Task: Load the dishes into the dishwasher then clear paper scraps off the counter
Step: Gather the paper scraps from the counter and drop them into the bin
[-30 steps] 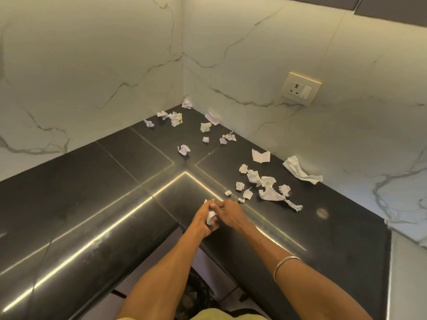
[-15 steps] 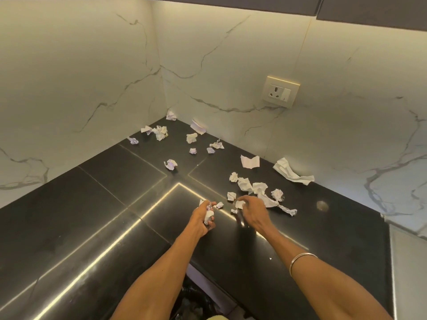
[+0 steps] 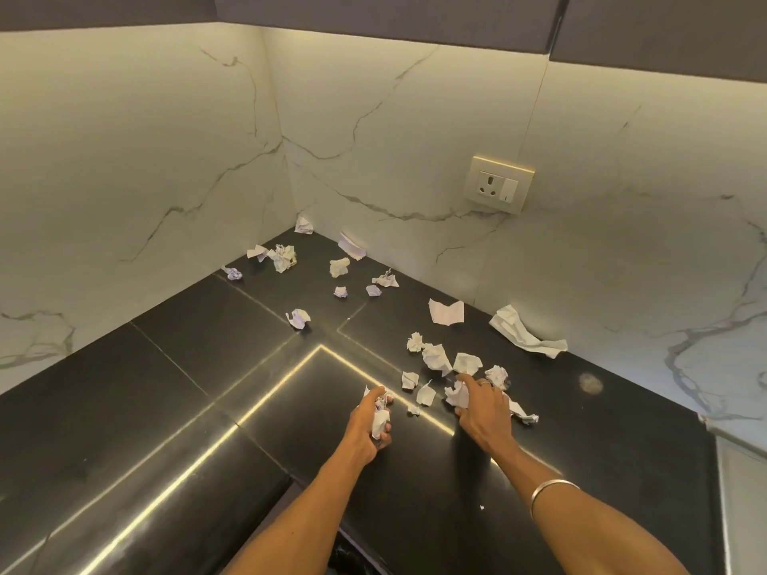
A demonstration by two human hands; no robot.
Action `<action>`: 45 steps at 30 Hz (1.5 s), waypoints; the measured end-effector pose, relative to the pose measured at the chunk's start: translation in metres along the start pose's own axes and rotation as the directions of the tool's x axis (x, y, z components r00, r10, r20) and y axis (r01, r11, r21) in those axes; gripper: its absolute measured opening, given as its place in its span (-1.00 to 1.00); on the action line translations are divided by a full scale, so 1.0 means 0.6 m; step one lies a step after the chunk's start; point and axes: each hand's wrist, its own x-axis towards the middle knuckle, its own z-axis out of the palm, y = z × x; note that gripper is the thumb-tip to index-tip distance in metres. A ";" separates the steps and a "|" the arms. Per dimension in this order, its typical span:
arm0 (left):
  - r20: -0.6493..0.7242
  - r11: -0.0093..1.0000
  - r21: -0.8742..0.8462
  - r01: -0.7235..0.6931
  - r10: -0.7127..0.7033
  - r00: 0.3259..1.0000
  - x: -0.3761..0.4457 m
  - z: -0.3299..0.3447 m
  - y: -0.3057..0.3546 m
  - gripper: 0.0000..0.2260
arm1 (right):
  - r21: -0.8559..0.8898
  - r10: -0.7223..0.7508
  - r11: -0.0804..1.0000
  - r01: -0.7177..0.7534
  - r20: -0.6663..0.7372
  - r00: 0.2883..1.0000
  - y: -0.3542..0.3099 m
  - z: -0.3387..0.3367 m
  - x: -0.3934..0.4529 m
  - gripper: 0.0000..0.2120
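Scraps of crumpled paper lie scattered over the black counter (image 3: 174, 367), thickest in a cluster near the right wall and thinner toward the far corner. The left hand (image 3: 370, 425) is curled round a wad of gathered scraps (image 3: 381, 417) and held just above the counter edge. The right hand (image 3: 483, 412) rests on the nearest cluster, its thumb and fingers closing on a crumpled scrap (image 3: 456, 394), with a torn strip (image 3: 523, 412) poking out past its far side. To do this step well, I would rake neighbouring bits together under the fingers before lifting, so each reach takes several. The left wad already looks full, so press new scraps firmly into it or they may drop. The long tissue (image 3: 527, 334) against the wall and the corner scraps (image 3: 282, 257) need a further reach.
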 end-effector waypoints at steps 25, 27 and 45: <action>0.305 0.992 -0.124 0.009 0.030 0.952 -0.009 0.080 0.010 -0.51 | 0.236 -0.371 0.891 0.387 -0.114 0.922 -0.105 -0.001 -0.023 -0.46; 0.291 0.988 -0.155 0.027 0.020 0.957 -0.009 0.076 0.006 -0.58 | 0.233 -0.382 0.884 0.406 -0.144 0.913 -0.107 0.000 -0.030 -0.51; 0.223 0.955 -0.280 0.100 -0.037 0.974 -0.016 0.079 0.025 -0.85 | 0.034 0.320 0.947 -0.318 -0.148 0.936 0.078 -0.013 -0.031 -0.50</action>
